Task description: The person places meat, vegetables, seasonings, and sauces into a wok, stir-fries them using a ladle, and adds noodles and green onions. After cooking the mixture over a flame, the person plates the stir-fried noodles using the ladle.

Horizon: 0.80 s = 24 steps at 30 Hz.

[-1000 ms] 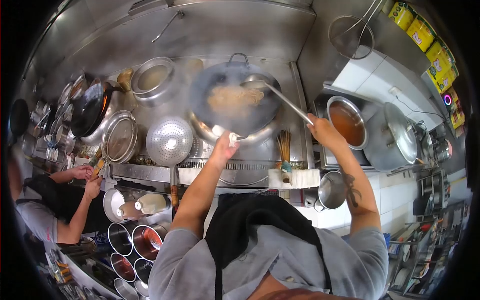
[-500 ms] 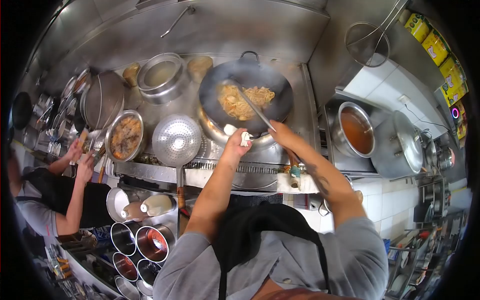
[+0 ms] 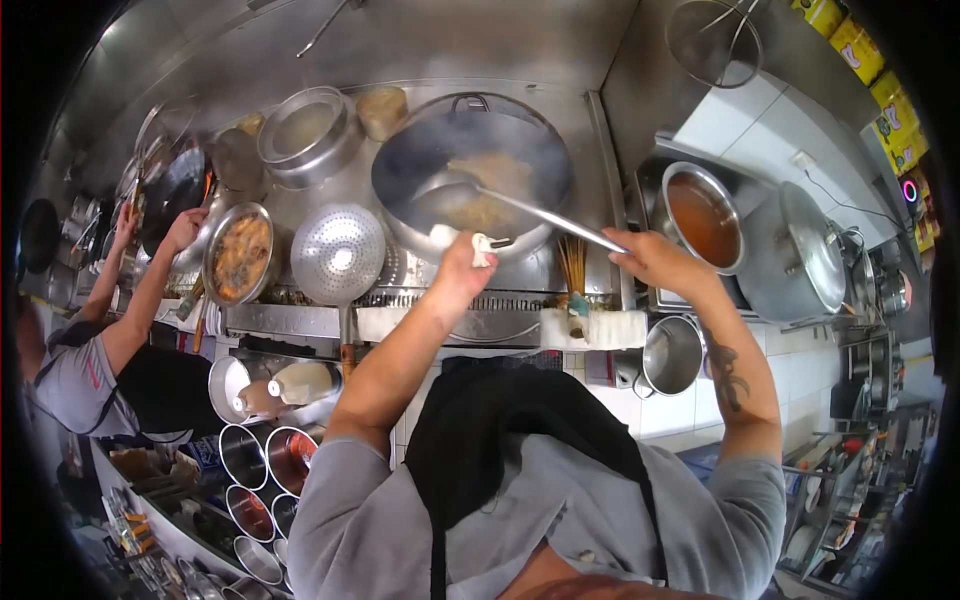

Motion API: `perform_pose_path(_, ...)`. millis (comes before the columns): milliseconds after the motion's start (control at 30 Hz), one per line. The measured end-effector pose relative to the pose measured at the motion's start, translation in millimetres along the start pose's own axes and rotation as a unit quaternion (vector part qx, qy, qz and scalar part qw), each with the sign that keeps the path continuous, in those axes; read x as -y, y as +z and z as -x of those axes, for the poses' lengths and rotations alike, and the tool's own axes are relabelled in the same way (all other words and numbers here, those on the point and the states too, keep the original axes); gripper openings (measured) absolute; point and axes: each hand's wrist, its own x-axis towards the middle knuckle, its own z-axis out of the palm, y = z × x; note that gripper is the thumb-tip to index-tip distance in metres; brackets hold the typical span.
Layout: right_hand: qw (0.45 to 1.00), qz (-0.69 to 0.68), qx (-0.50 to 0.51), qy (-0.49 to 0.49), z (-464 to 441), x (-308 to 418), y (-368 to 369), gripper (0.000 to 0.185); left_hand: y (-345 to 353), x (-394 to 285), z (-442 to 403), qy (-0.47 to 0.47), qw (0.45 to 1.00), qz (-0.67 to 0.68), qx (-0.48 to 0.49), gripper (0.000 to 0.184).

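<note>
A dark wok [image 3: 410, 160] sits on the range, with noodles [image 3: 490, 205] blurred by motion and steam in it. My left hand [image 3: 464, 264] is closed round the wok's near handle [image 3: 502, 243] through a folded white cloth [image 3: 484, 248]. In my right hand [image 3: 655, 262] is the end of a long metal ladle [image 3: 560, 221]; its bowl is inside the wok, beside the noodles. A bamboo brush [image 3: 573, 268] stands between my hands at the range's front edge.
Left of the wok are a perforated strainer [image 3: 338, 255], a bowl of browned food [image 3: 240, 255] and a steel pot [image 3: 305, 135]. Another person [image 3: 120, 350] works there. At right stand a pot of reddish-brown liquid [image 3: 705, 222] and a lidded pot [image 3: 795, 250].
My right hand has moved right and back along with the ladle's handle. The noodles have become blurred. At left, the other person's hands have moved up, toward another pan.
</note>
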Motion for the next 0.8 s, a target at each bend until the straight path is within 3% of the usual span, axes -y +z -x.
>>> perform_pose_path(33,0.999,-0.013,0.025,-0.032,9.2,-1.1,-6.2,0.042,-0.5,6.7,4.6,0.035,0.998,-0.047,-0.022,0.016)
perform_pose_path(67,0.999,-0.005,0.039,-0.022,10.9,-2.6,-14.2,0.042,0.2,11.8,8.6,-0.001,0.993,-0.048,-0.106,0.015)
perform_pose_path(133,0.996,0.002,0.086,-0.003,13.0,-4.2,-16.6,0.042,9.2,12.9,31.7,-0.05,0.997,-0.035,-0.056,0.014)
perform_pose_path(167,0.983,-0.02,0.143,0.115,-0.9,-5.8,-14.2,0.043,16.3,10.2,34.1,-0.042,0.995,-0.04,-0.086,0.014)
perform_pose_path(200,0.991,0.036,0.128,0.029,-13.9,-15.8,-8.8,0.039,24.0,6.7,31.4,-0.032,0.992,-0.045,-0.114,0.014)
perform_pose_path(233,0.998,0.039,0.054,0.008,-31.0,-39.1,12.5,0.04,2.2,4.4,7.5,-0.018,0.998,-0.033,-0.045,0.014)
perform_pose_path(267,0.999,0.042,-0.022,-0.012,-40.5,-56.2,31.9,0.041,-17.0,11.5,-2.3,-0.007,0.999,-0.026,-0.043,0.012)
perform_pose_path(367,0.988,0.108,-0.094,0.051,-50.9,-38.3,42.3,0.037,-78.2,45.6,-0.8,-0.007,0.998,-0.047,-0.048,0.009)
perform_pose_path(467,0.979,0.149,-0.137,0.022,-36.5,-19.5,29.2,0.037,-123.9,79.3,25.3,-0.047,0.995,-0.09,-0.017,0.008)
perform_pose_path(667,0.983,0.173,-0.067,0.001,-3.6,8.0,-4.9,0.036,-41.8,9.1,-25.1,0.003,1.0,0.01,-0.016,0.014)
perform_pose_path(800,0.989,0.139,0.025,0.046,30.6,-4.0,-36.9,0.029,-2.1,12.1,30.2,-0.034,0.998,-0.031,-0.045,0.014)
